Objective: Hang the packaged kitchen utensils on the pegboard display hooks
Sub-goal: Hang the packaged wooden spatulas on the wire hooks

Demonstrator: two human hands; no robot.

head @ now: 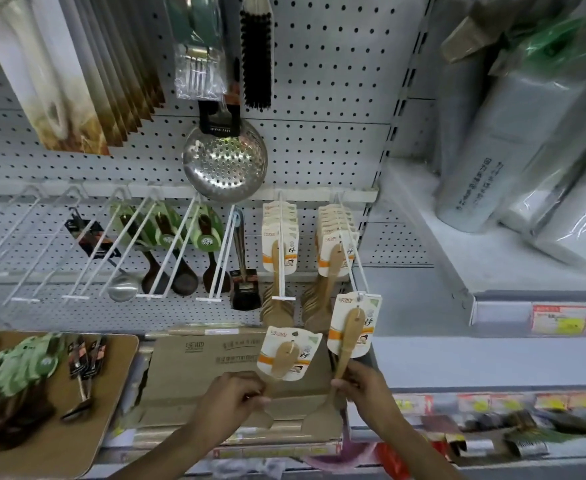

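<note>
My right hand grips the handle of a wooden spatula on a white card. The card's top sits at the tip of the far-right white peg hook. My left hand holds a second carded wooden spatula, tilted, in front of a cardboard box. Two hooks on the pegboard carry rows of the same carded spatulas.
Long white hooks to the left hold green-carded dark spoons, a ladle and a brush; several are bare. A steel skimmer hangs above. A cardboard box lies below. A wooden board at left carries more packaged utensils. A shelf with wrapped rolls stands right.
</note>
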